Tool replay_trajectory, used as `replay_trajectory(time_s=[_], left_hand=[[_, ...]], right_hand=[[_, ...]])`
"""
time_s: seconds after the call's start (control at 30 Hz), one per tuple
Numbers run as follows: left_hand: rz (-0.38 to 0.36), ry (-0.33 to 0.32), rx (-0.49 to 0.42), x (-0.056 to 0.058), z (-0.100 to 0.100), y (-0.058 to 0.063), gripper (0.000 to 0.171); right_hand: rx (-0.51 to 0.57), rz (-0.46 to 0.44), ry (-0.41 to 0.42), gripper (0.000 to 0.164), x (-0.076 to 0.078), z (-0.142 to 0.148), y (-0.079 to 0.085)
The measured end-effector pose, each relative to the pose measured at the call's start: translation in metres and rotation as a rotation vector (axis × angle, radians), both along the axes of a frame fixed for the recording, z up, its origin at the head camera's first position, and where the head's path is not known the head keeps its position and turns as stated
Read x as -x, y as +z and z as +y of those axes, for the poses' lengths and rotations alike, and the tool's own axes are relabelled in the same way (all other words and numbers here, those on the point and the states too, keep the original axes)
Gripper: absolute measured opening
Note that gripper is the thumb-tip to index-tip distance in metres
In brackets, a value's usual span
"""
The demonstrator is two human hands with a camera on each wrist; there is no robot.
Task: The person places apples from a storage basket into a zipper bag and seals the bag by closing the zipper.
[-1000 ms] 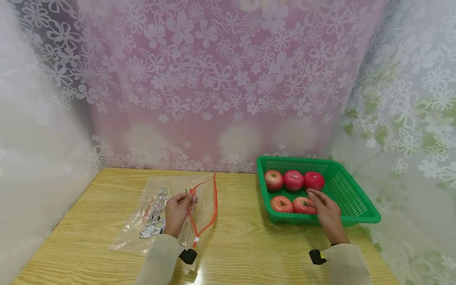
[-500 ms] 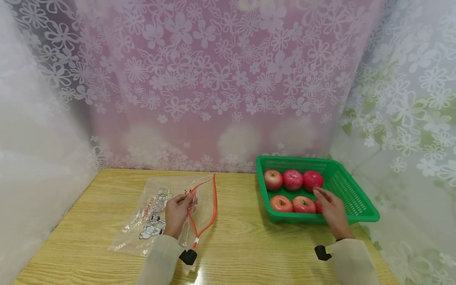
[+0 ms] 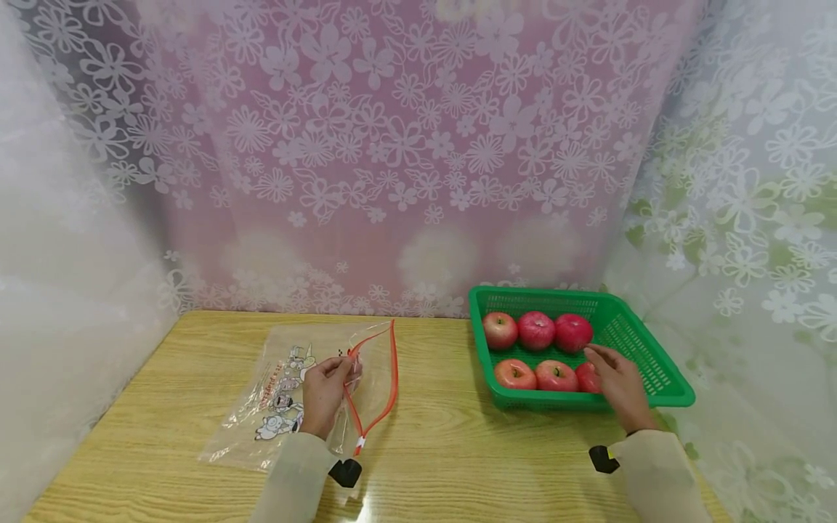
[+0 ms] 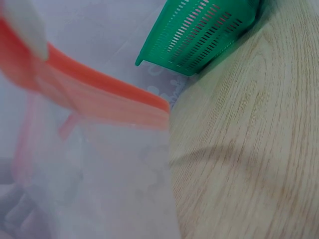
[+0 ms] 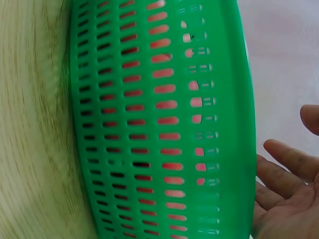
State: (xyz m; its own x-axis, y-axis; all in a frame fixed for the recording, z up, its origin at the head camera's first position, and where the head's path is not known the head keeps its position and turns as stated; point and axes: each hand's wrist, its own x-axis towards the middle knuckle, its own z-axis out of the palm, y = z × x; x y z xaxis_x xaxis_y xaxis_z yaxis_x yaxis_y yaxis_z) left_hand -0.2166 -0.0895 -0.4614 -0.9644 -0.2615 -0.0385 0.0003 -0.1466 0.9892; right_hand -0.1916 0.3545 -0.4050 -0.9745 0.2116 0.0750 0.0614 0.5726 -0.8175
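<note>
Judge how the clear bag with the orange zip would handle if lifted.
The clear bag is likely floppy: its see-through film lies mostly flat on the table. It is probably light, with nothing bulging it. The orange zip may be springier, as its edges bow smoothly.

Soft, even light, with white glare on the surface (image 3: 445, 436). In the left wrist view, the bag (image 4: 114, 174) blurs beside a faint shadow.

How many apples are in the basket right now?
6 in the basket: back-left apple, back-middle apple, back-right apple, front-left apple, front-middle apple, front-right apple. The right hand partly covers the last and may hide more.
</note>
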Motion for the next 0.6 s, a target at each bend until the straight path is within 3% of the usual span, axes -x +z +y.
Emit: replay_trajectory(time_s=[0.6], left_hand=[[0.0,0.012,0.021,0.0,-0.001,-0.004,0.021]], right_hand=[[-0.117,-0.177,0.096,0.082,0.015,0.032,0.009]])
